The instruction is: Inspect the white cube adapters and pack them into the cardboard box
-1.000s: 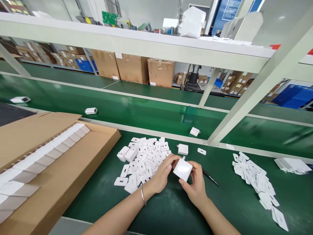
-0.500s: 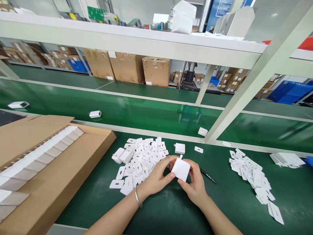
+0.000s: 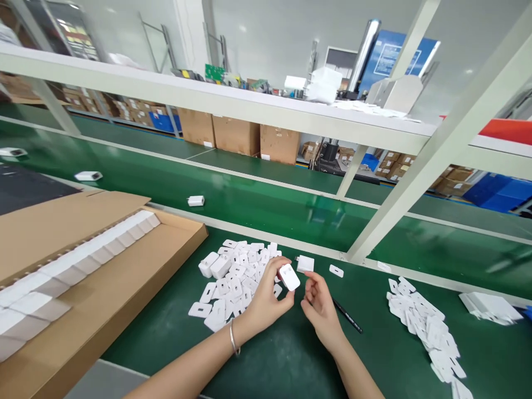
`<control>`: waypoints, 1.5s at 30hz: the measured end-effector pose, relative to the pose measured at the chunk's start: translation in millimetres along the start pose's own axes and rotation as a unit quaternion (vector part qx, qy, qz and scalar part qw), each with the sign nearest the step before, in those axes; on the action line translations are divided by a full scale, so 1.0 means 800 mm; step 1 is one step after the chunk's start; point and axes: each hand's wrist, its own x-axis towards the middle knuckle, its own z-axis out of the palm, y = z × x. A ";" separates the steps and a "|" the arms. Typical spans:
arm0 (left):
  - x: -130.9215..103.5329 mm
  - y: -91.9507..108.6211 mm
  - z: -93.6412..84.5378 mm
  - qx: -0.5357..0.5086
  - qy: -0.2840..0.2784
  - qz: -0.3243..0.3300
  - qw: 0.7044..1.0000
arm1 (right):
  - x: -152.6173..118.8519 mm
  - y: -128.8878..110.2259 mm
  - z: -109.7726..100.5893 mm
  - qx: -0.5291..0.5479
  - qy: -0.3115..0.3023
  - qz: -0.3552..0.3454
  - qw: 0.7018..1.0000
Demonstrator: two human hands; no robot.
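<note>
My left hand [image 3: 266, 299] grips a white plug charger [image 3: 290, 277] between thumb and fingers, its rounded end face with small prongs or slots turned towards me. Just right of it, my right hand [image 3: 321, 310] is empty, with its fingers loosely curled and apart. Behind the hands another white charger [image 3: 306, 264] lies on the green bench. Left of my left hand spreads a heap of white slotted plates [image 3: 235, 288], with two chargers [image 3: 220, 267] at its edge. A black pen [image 3: 348, 316] rests beside my right hand, and a single slotted plate [image 3: 336, 271] lies beyond it.
An open cardboard box [image 3: 166, 277] with white dividers stands at left. More flat white pieces [image 3: 424, 321] are strewn at right, near a white stack [image 3: 490, 306]. A slanted frame post [image 3: 399, 183] rises at the back. Several chargers [image 3: 196, 200] sit on the green conveyor [image 3: 257, 208].
My right hand has let go of the charger and moved slightly away from it. My left hand now holds it alone, turned so its end face shows. The view has tilted upward and shifted left.
</note>
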 end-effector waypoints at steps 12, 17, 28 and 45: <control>-0.019 0.046 -0.170 0.316 0.064 -0.020 0.947 | 0.044 0.065 -0.116 -0.464 0.142 0.008 0.874; -0.045 0.030 -0.319 0.541 0.107 -0.152 0.820 | 0.056 0.092 -0.142 -0.414 0.083 0.144 0.895; -0.100 0.000 -0.462 0.661 0.025 -0.286 0.694 | 0.058 0.079 -0.133 -0.449 0.090 0.170 0.873; -0.025 0.029 -0.303 0.635 0.054 -0.034 0.770 | 0.053 0.060 -0.118 -0.402 0.147 0.111 0.897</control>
